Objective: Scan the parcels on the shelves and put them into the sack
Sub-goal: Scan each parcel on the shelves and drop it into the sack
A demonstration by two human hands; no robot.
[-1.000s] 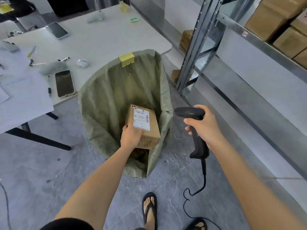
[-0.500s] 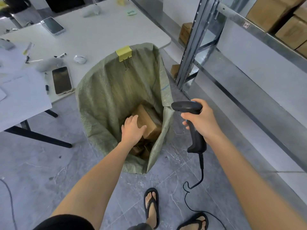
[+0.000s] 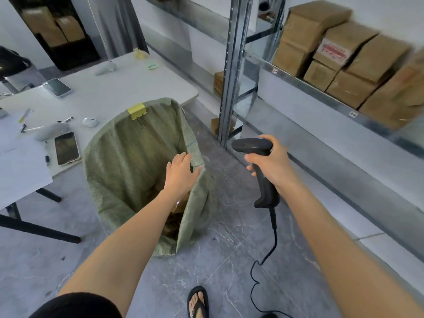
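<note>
Sack rim near L hand (grip apart, empty); R hand clamped on scanner.

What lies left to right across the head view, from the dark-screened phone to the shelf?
In order: dark-screened phone, yellow binder clip on the sack rim, open left hand, barcode scanner, cardboard parcels on the shelf.

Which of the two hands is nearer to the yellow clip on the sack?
Left. The left hand hovers open over the sack mouth, below and right of the yellow clip. The right hand grips the scanner farther right, outside the sack.
</note>
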